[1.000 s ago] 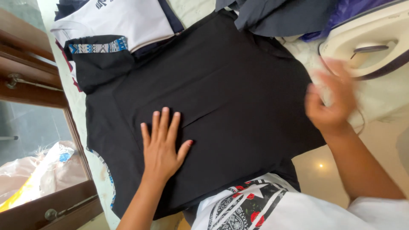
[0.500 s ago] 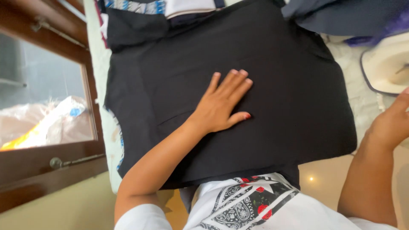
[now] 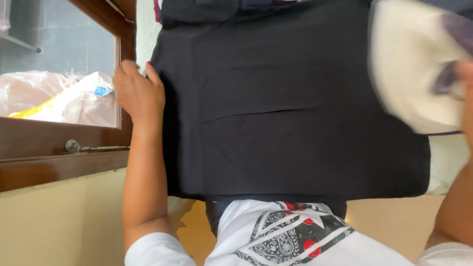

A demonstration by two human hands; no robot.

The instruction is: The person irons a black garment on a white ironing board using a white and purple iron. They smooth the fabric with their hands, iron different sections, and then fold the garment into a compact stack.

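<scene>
A black garment (image 3: 286,98) lies spread flat over an ironing surface in front of me, with a straight crease across its middle. My left hand (image 3: 138,91) rests at the garment's left edge, fingers curled over the cloth there. My right hand (image 3: 465,93) is at the far right edge of the view, mostly cut off, gripping the dark handle of a cream-coloured iron (image 3: 414,69). The blurred iron is over the garment's upper right part.
A wooden window frame (image 3: 64,157) with a metal latch (image 3: 74,146) runs along the left. Plastic bags (image 3: 59,101) show through the glass. More folded clothes (image 3: 197,7) lie at the top edge. My white printed shirt (image 3: 290,241) fills the bottom.
My left hand slid from the garment's middle to its left edge. My right hand took up the iron and brought it over the garment's right side. The view shifted right.
</scene>
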